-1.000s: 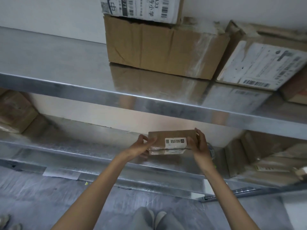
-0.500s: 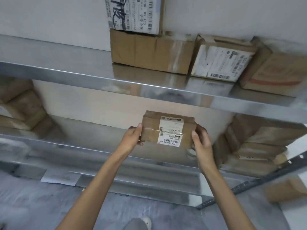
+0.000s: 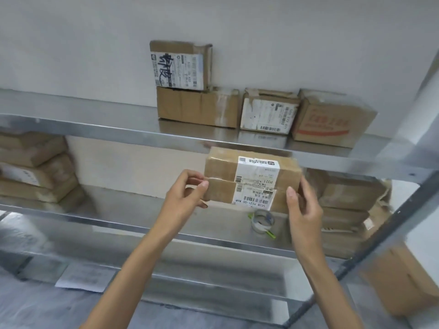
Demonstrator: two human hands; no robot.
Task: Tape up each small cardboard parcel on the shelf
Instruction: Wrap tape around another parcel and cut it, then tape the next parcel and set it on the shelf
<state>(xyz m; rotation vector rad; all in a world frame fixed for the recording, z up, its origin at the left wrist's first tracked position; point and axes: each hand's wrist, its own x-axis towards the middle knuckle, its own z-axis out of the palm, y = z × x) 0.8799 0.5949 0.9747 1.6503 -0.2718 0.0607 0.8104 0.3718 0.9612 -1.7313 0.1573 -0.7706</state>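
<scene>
Cardboard parcel (image 3: 221,176) gripped at its ends by left hand (image 3: 187,193) and right hand (image 3: 303,205).

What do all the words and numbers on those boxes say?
"P021": white label on the parcel between the hands.
"502B P021-00 A6B": same label, lower edge, printed upside down.
Upper shelf: handwritten black marker on the top box's label, unreadable.
Red print on the right box, blurred.
Other labels: too small.

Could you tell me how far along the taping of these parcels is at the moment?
Done: the parcel in hand already shows clear tape across its seam. In hand: left hand and right hand hold it above the tape roll on the middle shelf. Left: I cannot tell whether the stacked boxes are taped.
</scene>
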